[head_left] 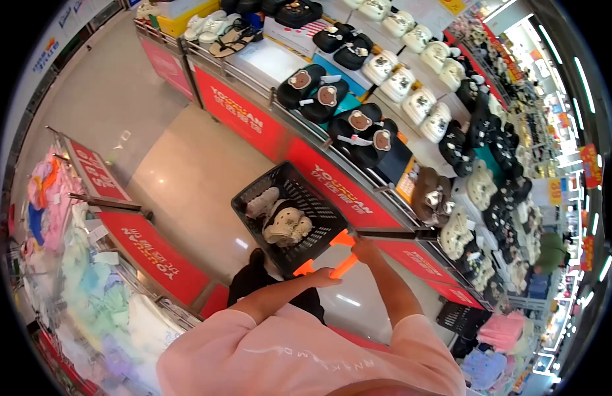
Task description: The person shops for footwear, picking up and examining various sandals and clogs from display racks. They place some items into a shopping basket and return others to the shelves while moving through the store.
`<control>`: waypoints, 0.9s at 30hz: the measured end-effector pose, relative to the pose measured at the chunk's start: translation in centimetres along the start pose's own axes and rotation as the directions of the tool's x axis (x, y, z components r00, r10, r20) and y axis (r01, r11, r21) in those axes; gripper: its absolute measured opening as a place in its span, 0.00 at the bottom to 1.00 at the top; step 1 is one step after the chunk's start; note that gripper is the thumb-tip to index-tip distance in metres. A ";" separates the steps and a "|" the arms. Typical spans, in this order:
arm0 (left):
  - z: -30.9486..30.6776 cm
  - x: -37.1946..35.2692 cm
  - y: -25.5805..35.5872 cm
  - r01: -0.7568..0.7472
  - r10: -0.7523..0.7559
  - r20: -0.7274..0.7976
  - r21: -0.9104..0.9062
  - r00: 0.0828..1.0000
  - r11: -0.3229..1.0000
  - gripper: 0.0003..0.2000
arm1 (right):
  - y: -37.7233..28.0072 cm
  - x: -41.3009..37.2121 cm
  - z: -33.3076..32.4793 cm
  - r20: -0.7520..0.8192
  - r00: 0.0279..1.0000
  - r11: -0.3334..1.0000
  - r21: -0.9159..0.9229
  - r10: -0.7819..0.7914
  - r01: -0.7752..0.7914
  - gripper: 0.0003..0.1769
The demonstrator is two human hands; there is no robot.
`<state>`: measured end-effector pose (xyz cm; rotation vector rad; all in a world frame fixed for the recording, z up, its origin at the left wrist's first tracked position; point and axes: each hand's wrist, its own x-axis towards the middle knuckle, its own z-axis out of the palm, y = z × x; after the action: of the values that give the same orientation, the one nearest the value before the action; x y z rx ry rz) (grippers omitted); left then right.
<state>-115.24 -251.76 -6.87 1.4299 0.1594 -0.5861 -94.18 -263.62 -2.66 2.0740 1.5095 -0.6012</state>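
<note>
Both my hands hold the orange handle [345, 265] of a black plastic shopping basket [322, 214] in front of me. My left hand [322, 278] is closed round the near end of the bar, and my right hand [365, 251] grips its other end. Inside the basket lie beige clogs [289, 226] with charms on them. Beside these is a paler, greyish shoe [262, 202], partly covered. How the basket is supported underneath is hidden.
A shelf with red panels [240, 112] runs along the basket's far side, bearing black clogs with bear faces [327, 96] and white clogs [398, 82]. At left, a red-sided bin [154, 254] holds pastel clothes [88, 290]. A person in green [551, 254] is far right.
</note>
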 end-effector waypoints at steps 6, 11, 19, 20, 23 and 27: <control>-3.7 -1.1 3.5 -0.088 0.083 -0.257 -0.009 0.963 0.996 0.20 | 0.9 5.3 -6.8 0.011 0.997 0.997 0.007 -0.072 0.072 0.09; -7.7 -1.3 3.3 -0.046 0.116 -0.325 0.218 0.939 0.975 0.13 | 0.7 8.6 -12.4 -0.114 0.984 0.984 0.096 -0.140 0.151 0.08; -14.1 -3.6 7.9 0.116 0.090 -0.641 0.273 0.763 0.955 0.27 | -2.9 15.7 -16.2 -0.353 0.930 0.960 0.210 -0.102 0.185 0.08; -14.8 -4.1 8.9 0.201 -0.033 -0.675 0.172 0.737 0.964 0.26 | -2.9 15.7 -17.5 -0.376 0.907 0.928 0.232 -0.190 0.291 0.09; -16.7 -4.4 7.5 0.392 0.070 -0.806 0.359 0.587 0.847 0.23 | -5.1 19.8 -17.9 -0.328 0.909 0.886 0.294 -0.259 0.359 0.10; -20.0 -6.2 7.7 0.667 -0.016 -0.904 0.303 0.428 0.681 0.18 | -7.0 21.4 -21.9 -0.333 0.903 0.851 0.354 -0.272 0.387 0.11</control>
<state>-112.12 -230.66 -0.51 2.3253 1.2485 -0.1954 -93.44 -232.30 0.24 2.2917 2.0821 -0.8570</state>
